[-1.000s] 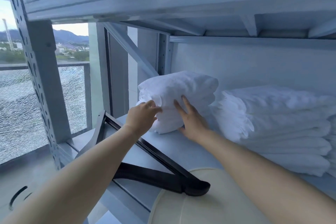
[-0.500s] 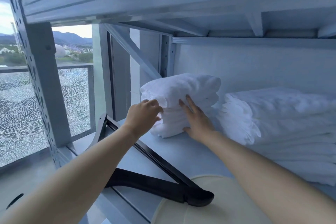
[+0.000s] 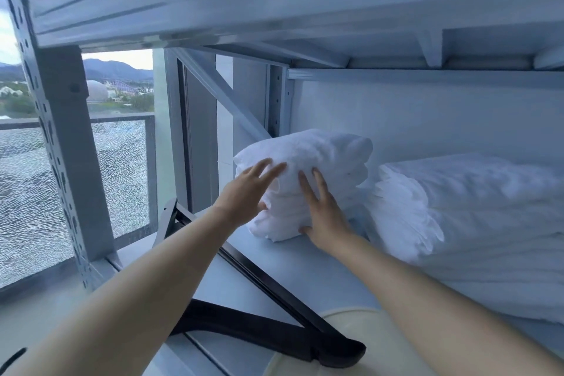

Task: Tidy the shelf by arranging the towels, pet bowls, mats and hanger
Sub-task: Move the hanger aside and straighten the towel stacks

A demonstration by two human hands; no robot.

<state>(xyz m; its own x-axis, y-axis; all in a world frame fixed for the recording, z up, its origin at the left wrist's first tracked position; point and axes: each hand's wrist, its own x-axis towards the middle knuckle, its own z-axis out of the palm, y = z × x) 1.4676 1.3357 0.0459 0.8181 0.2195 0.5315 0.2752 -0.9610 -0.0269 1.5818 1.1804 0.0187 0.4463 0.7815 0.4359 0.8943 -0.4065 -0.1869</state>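
My L hand [image 3: 245, 192] & R hand [image 3: 324, 212] press flat, fingers straight, on the small folded towel stack [image 3: 329, 156]. Black hanger [image 3: 259, 327] lies near-left.

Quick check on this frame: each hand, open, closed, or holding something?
Left hand: open, fingers straight, touching the small towel stack.
Right hand: open, fingers flat against the same stack's front.

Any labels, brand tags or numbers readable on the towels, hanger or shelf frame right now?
No readable text anywhere in this view.
The small folded white towel stack, the large white towel pile, the black plastic hanger, the cream rounded item and the grey perforated metal shelf frame show no print, tag or number.
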